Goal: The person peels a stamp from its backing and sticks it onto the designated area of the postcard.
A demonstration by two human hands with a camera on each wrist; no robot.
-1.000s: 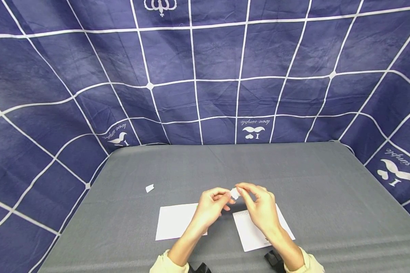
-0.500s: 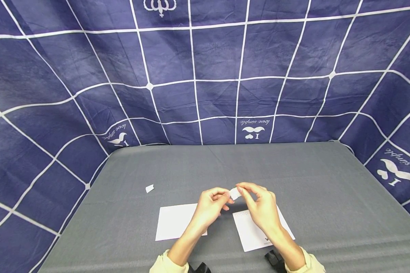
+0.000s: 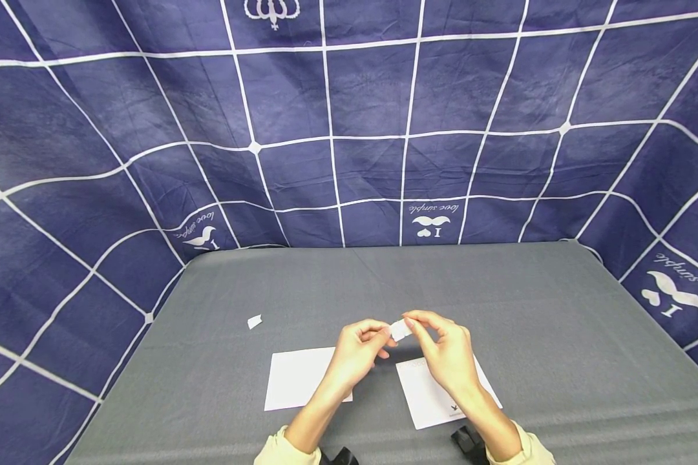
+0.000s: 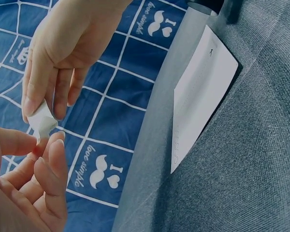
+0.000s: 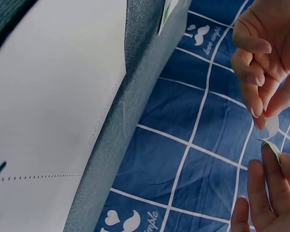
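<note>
Fingertips of both hands meet on a small white slip [image 3: 400,330], held in the air above the near middle of the table: the left hand [image 3: 357,352] pinches one end between thumb and forefinger, and the right hand [image 3: 446,354] pinches the other, the slip curling between them in the left wrist view [image 4: 41,122]. This looks like peeling or splitting the slip, a backing perhaps coming off a sticker; the next move would call for a slow, steady pull with the pinch kept close to the seam. Below the hands two white sheets lie flat near the table's front edge, one to the left [image 3: 299,378] and one to the right [image 3: 436,394], apart. Another small white scrap [image 3: 254,321] lies toward the left edge. The table [image 3: 500,297] is covered in grey fabric, and navy cloth with a white grid [image 3: 384,97] hangs round its far and side edges.
</note>
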